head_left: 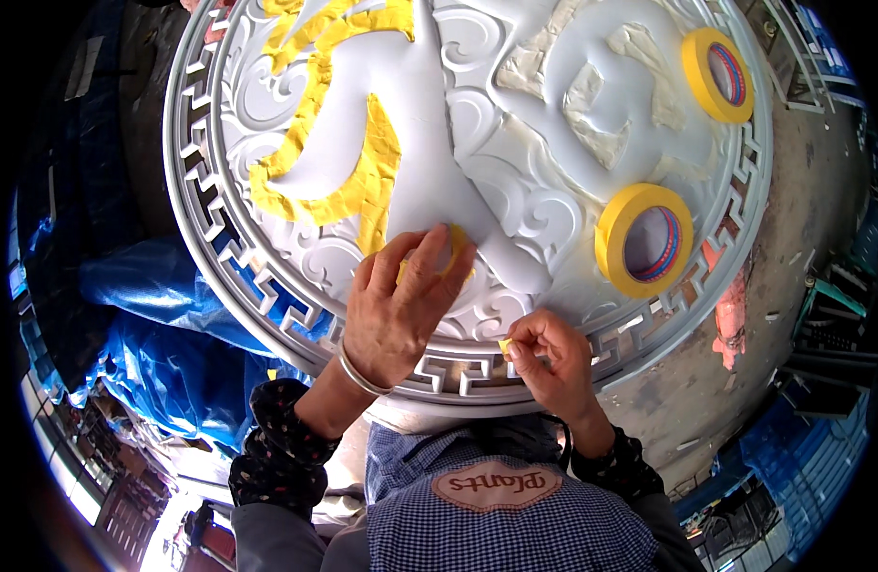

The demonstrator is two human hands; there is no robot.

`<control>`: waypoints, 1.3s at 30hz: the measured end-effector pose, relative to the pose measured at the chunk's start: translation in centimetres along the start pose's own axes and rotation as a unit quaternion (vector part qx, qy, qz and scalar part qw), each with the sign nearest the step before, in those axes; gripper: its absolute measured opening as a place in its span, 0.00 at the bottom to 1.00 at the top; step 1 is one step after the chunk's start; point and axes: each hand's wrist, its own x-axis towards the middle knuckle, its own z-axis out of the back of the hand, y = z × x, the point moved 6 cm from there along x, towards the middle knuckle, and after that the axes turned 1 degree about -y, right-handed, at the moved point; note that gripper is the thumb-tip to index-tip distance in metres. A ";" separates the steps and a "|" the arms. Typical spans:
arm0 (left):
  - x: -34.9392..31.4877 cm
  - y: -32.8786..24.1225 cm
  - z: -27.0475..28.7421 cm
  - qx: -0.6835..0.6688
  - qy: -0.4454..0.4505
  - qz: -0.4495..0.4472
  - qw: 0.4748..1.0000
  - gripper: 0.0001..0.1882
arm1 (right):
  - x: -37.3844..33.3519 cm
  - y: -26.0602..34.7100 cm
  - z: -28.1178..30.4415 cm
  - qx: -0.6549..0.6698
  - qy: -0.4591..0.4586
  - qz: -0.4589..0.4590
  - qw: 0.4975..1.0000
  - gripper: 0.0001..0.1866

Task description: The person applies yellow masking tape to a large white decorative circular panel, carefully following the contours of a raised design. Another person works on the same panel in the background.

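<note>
- Left hand (pixel 401 305) spread flat, fingers pressing a piece of yellow masking tape (pixel 450 250) onto a white carved round relief panel (pixel 515 191), near its lower rim.
- Right hand (pixel 549 357) pinched narrow on a small torn tape scrap (pixel 505 345), just beside the fretwork border.
- Likely light, thin, sticky, easily torn; best taken by a free edge.
- Two yellow tape rolls (pixel 643 239) resting on the panel, right side.

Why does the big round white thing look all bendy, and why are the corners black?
In the head view the fisheye lens curves the white carved disc and blacks out the corners. Daylight is bright and even, with slight shine on its rim. Both the left hand and right hand look sharp, not blurred.
</note>
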 end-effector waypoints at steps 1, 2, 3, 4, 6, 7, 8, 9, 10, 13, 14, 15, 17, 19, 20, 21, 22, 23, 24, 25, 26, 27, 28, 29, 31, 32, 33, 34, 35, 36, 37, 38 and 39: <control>-0.1 -0.2 -0.1 0.005 -0.006 -0.011 1.000 0.35 | 0.0 0.0 0.0 -0.005 -0.001 0.002 1.000 0.04; -0.2 -0.3 -0.1 0.010 -0.013 -0.021 1.000 0.35 | 0.0 0.0 0.0 -0.002 0.000 0.003 1.000 0.04; -0.4 -0.3 -0.1 0.006 -0.018 -0.021 1.000 0.33 | 0.1 -0.1 0.0 0.000 0.001 0.004 1.000 0.04; -0.5 -0.4 -0.1 0.001 -0.024 -0.021 0.999 0.30 | 0.1 -0.1 0.0 0.002 0.001 0.005 1.000 0.04; -0.7 -0.2 -0.2 -0.011 -0.028 0.003 1.000 0.30 | 0.0 -0.3 0.0 0.003 0.000 0.006 1.000 0.04; -0.6 -0.3 -0.3 -0.020 -0.027 0.027 0.999 0.33 | -0.1 -0.4 0.0 0.004 0.000 0.007 1.000 0.04; -0.5 -0.2 -0.4 -0.028 -0.025 0.051 0.998 0.36 | -0.1 -0.4 0.0 0.003 0.001 0.006 1.000 0.04; -0.5 -0.2 -0.7 -0.020 -0.025 0.060 0.998 0.36 | 0.0 -0.4 0.0 0.003 0.002 0.006 1.000 0.04; -0.5 -0.1 -1.1 -0.012 -0.025 0.068 0.997 0.37 | 0.0 -0.4 0.0 0.002 0.004 0.006 1.000 0.04; -0.3 -0.2 -1.7 0.004 -0.025 0.080 0.996 0.37 | -0.1 -0.4 -0.1 0.001 0.001 0.009 1.000 0.04; -0.3 -0.2 -1.8 0.008 -0.025 0.082 0.996 0.37 | 0.0 -0.3 0.0 -0.001 0.001 0.011 1.000 0.04; -0.3 -0.3 -1.8 0.011 -0.025 0.086 0.996 0.36 | 0.0 -0.1 -0.1 -0.002 0.000 0.014 1.000 0.04; -0.2 -0.5 -1.8 0.017 -0.023 0.094 0.995 0.36 | 0.0 -0.1 -0.1 -0.007 -0.001 0.015 1.000 0.04; -0.1 -0.9 -1.9 -0.001 -0.037 0.107 0.994 0.35 | -0.1 -0.2 -0.1 -0.017 -0.002 0.012 1.000 0.05; -0.2 -1.0 -1.8 -0.010 -0.044 0.113 0.993 0.35 | -0.1 -0.3 -0.2 0.005 -0.003 0.004 1.000 0.05; -0.1 -0.9 -1.7 -0.034 -0.049 0.112 0.992 0.33 | -0.2 -0.3 -0.2 0.025 -0.006 -0.004 1.000 0.05; 0.0 -0.3 -1.4 -0.080 -0.081 0.135 0.984 0.32 | -0.3 -0.2 -0.2 0.045 -0.008 -0.012 0.999 0.05; 0.1 0.4 -1.1 -0.125 -0.113 0.157 0.973 0.31 | -0.3 0.0 -0.2 0.075 -0.013 -0.023 0.997 0.06; 0.0 1.0 -0.9 -0.172 -0.143 0.177 0.959 0.30 | -0.2 0.2 -0.2 0.106 -0.021 -0.035 0.994 0.06; -0.5 1.5 -0.8 -0.272 -0.151 0.208 0.927 0.28 | -0.3 0.3 -0.2 0.136 -0.028 -0.047 0.989 0.06; -0.8 1.3 -0.2 -0.297 -0.167 0.216 0.915 0.25 | -0.4 0.8 -0.1 0.135 -0.024 -0.035 0.990 0.06; -1.3 1.0 0.2 -0.298 -0.155 0.219 0.916 0.22 | -0.4 1.3 -0.2 0.136 -0.015 -0.022 0.990 0.05; -1.9 0.5 0.5 -0.301 -0.140 0.221 0.917 0.20 | -0.5 1.7 -0.2 0.137 -0.009 -0.009 0.990 0.05; -2.4 -0.4 0.9 -0.339 -0.107 0.236 0.904 0.17 | -0.7 2.2 -0.4 0.126 -0.002 -0.010 0.992 0.05; -3.8 -2.1 1.2 -0.437 -0.042 0.261 0.860 0.13 | -1.0 3.4 -0.9 0.105 0.015 -0.013 0.994 0.05; -4.5 -2.7 0.8 -0.501 -0.045 0.241 0.830 0.15 | -1.1 4.0 -1.2 0.080 0.018 -0.005 0.997 0.05; -5.0 -3.4 0.7 -0.559 -0.053 0.262 0.785 0.17 | -1.3 4.7 -1.5 0.055 0.022 0.002 0.998 0.05; -5.2 -4.1 0.6 -0.615 -0.060 0.282 0.734 0.18 | -1.4 5.2 -1.8 0.030 0.026 0.009 0.999 0.05; -5.4 -4.4 0.9 -0.602 -0.042 0.275 0.749 0.17 | -1.5 5.6 -1.9 -0.007 0.026 0.031 0.999 0.05; -5.7 -4.6 0.9 -0.628 -0.046 0.287 0.722 0.15 | -1.7 6.1 -2.1 -0.028 0.029 0.043 0.998 0.05; -5.8 -5.0 0.9 -0.653 -0.050 0.298 0.694 0.14 | -1.9 6.6 -2.3 -0.048 0.032 0.055 0.997 0.06; -6.0 -5.2 0.9 -0.677 -0.054 0.309 0.666 0.12 | -2.1 7.0 -2.5 -0.068 0.034 0.066 0.995 0.06; -5.9 -5.1 1.2 -0.674 -0.047 0.312 0.668 0.07 | -2.3 7.3 -2.5 -0.085 0.031 0.074 0.993 0.06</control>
